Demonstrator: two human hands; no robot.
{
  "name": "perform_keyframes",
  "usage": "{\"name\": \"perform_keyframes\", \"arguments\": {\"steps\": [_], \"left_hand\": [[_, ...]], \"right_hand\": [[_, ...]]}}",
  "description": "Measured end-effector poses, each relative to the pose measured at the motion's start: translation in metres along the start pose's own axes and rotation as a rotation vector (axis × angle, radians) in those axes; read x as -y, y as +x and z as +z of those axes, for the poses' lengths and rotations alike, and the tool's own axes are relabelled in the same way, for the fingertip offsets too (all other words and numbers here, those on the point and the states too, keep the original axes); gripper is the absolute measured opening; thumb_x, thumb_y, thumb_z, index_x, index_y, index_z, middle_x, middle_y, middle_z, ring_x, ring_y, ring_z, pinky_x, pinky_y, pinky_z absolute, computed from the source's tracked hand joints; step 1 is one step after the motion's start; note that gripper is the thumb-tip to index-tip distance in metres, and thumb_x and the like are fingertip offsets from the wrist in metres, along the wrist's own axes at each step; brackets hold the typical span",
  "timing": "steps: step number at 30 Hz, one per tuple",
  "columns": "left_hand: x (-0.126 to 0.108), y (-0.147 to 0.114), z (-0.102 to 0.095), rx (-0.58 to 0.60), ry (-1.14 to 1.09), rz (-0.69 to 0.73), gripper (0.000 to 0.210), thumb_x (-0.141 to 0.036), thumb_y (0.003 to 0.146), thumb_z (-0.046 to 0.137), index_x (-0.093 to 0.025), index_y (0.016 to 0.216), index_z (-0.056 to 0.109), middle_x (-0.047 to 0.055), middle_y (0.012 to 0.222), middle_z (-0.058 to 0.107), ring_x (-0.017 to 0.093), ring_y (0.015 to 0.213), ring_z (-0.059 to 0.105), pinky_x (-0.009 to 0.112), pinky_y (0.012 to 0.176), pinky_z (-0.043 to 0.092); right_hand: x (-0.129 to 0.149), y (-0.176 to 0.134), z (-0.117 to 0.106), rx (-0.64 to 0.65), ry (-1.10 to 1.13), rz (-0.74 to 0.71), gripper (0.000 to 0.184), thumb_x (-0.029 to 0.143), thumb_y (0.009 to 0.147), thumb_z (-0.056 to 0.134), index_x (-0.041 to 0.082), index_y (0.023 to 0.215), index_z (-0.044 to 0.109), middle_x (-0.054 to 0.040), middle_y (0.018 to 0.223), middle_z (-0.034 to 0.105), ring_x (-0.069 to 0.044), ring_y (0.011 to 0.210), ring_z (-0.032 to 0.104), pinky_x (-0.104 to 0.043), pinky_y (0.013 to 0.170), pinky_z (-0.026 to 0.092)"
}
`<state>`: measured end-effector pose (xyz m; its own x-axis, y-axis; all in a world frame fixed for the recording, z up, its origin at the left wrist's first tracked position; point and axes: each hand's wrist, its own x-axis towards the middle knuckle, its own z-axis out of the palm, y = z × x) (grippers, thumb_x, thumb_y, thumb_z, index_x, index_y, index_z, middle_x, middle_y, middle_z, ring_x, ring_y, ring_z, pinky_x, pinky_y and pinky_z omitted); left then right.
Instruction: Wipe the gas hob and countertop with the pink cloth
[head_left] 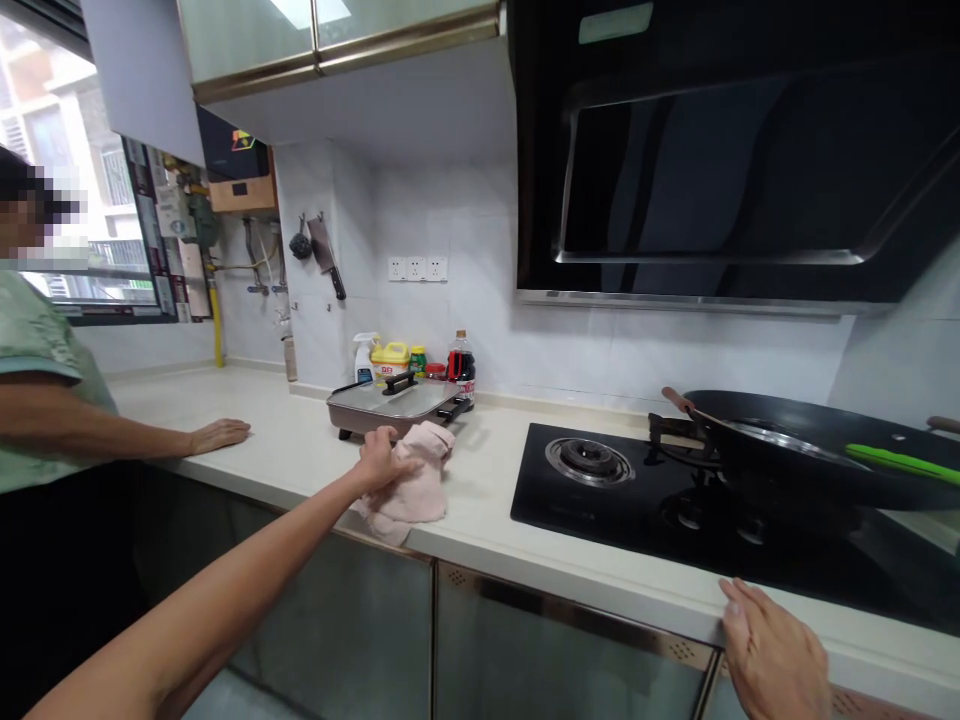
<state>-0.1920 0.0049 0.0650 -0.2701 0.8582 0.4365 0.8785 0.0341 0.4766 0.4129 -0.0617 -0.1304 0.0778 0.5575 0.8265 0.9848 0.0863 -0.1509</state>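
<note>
My left hand grips a pale pink cloth, bunched on the countertop with one corner draped over the front edge. Right behind it stands a lidded electric griddle pan with a glass lid and black handles. At the lower right, my right hand rests on the counter's front edge below the cooktop, its fingers stretched out and nothing in it. The black glass gas cooktop lies between my hands and farther back.
A large wok with a green-handled utensil sits on the right burner. Bottles, including a dark sauce bottle, line the wall. At left, a co-worker's hand lies on the counter. A cleaver hangs above; the range hood juts out.
</note>
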Motion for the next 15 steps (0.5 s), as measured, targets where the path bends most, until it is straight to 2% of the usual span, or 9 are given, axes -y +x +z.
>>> {"name": "perform_keyframes", "arguments": {"steps": [2, 4, 8, 9, 11, 13, 15], "left_hand": [[0.005, -0.011, 0.012, 0.136, 0.163, 0.04, 0.08, -0.059, 0.074, 0.071, -0.019, 0.141, 0.052, 0.017, 0.147, 0.054, 0.037, 0.137, 0.05, 0.051, 0.111, 0.044], [0.009, -0.025, 0.022, 0.281, 0.264, 0.112, 0.075, -0.061, 0.081, 0.063, -0.025, 0.146, 0.052, 0.014, 0.155, 0.051, 0.036, 0.143, 0.047, 0.051, 0.115, 0.041], [0.004, -0.036, 0.027, 0.403, 0.356, 0.14, 0.081, -0.063, 0.086, 0.054, -0.035, 0.161, 0.04, 0.011, 0.17, 0.033, 0.04, 0.156, 0.029, 0.064, 0.117, 0.033], [0.002, -0.034, 0.025, 0.437, 0.378, 0.141, 0.083, -0.064, 0.086, 0.054, -0.036, 0.162, 0.038, 0.011, 0.171, 0.03, 0.042, 0.156, 0.029, 0.065, 0.116, 0.034], [-0.003, -0.025, 0.019, 0.51, 0.414, 0.178, 0.086, -0.067, 0.083, 0.058, -0.037, 0.161, 0.04, 0.013, 0.17, 0.034, 0.043, 0.149, 0.042, 0.061, 0.114, 0.038], [-0.006, -0.016, 0.016, 0.543, 0.444, 0.256, 0.088, -0.069, 0.079, 0.062, -0.037, 0.159, 0.044, 0.014, 0.164, 0.045, 0.042, 0.138, 0.055, 0.057, 0.114, 0.038], [-0.006, -0.01, 0.02, 0.529, 0.44, 0.333, 0.085, -0.068, 0.082, 0.062, -0.037, 0.158, 0.045, 0.012, 0.163, 0.046, 0.04, 0.142, 0.051, 0.057, 0.119, 0.032]], "right_hand": [[-0.002, 0.0, -0.001, 0.026, 0.013, -0.009, 0.054, 0.042, 0.102, 0.03, 0.015, 0.115, 0.075, -0.014, 0.122, 0.074, -0.034, 0.118, 0.064, -0.051, 0.1, 0.045], [-0.003, -0.001, -0.001, 0.044, 0.015, 0.001, 0.054, 0.042, 0.102, 0.031, 0.015, 0.116, 0.075, -0.0133, 0.122, 0.074, -0.034, 0.118, 0.064, -0.052, 0.099, 0.045], [-0.003, -0.003, 0.0, 0.035, 0.014, 0.05, 0.053, 0.044, 0.1, 0.033, 0.018, 0.117, 0.075, -0.0119, 0.123, 0.074, -0.035, 0.117, 0.065, -0.054, 0.099, 0.045], [-0.006, -0.002, 0.0, 0.035, 0.01, 0.064, 0.051, 0.044, 0.099, 0.034, 0.019, 0.116, 0.076, -0.0112, 0.123, 0.075, -0.034, 0.116, 0.065, -0.054, 0.097, 0.045], [-0.016, 0.004, 0.0, 0.061, 0.003, 0.064, 0.047, 0.047, 0.098, 0.039, 0.022, 0.11, 0.078, -0.0094, 0.117, 0.076, -0.034, 0.11, 0.067, -0.051, 0.089, 0.048], [-0.03, 0.013, -0.002, 0.121, 0.007, -0.037, 0.043, 0.048, 0.096, 0.043, 0.025, 0.1, 0.079, -0.0087, 0.106, 0.078, -0.031, 0.1, 0.068, -0.045, 0.078, 0.048], [-0.043, 0.023, -0.004, 0.179, 0.013, -0.218, 0.042, 0.045, 0.096, 0.043, 0.025, 0.096, 0.08, -0.0098, 0.098, 0.076, -0.028, 0.088, 0.066, -0.041, 0.072, 0.046]]}}
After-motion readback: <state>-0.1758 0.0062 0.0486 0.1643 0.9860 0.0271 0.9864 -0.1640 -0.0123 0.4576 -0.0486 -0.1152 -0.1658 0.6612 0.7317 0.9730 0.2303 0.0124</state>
